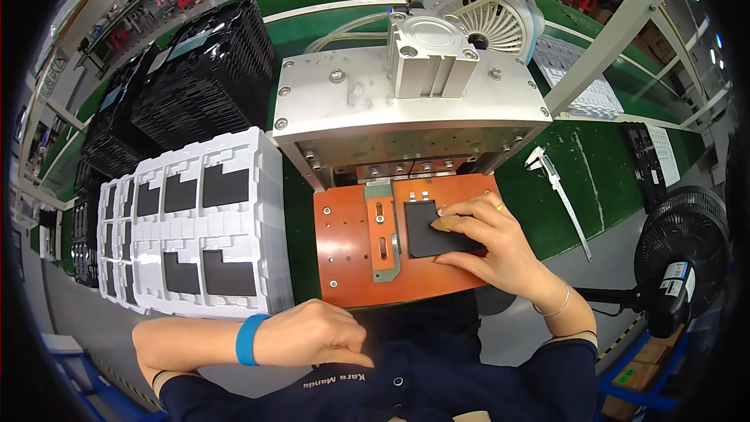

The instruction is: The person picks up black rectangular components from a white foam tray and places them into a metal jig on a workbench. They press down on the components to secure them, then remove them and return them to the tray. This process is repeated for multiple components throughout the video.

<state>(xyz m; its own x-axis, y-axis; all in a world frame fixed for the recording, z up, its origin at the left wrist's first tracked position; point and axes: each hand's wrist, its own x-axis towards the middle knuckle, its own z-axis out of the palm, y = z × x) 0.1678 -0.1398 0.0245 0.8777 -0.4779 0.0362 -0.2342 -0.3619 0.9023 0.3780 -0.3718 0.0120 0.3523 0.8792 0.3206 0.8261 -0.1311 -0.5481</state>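
Note:
A flat black L-shaped battery cell with two small silver tabs at its far edge lies on the orange fixture plate of a press. My right hand holds it at its right side, with tan covers on the fingertips and the thumb by the near edge. Left of the cell, an orange guide block is bolted down. My left hand is curled in a loose fist in front of my body, away from the plate; nothing shows in it.
A white tray stack with several black cells stands at left, with black tray stacks behind. The silver press rises beyond the plate. A caliper lies on the green bench at right, near a black fan.

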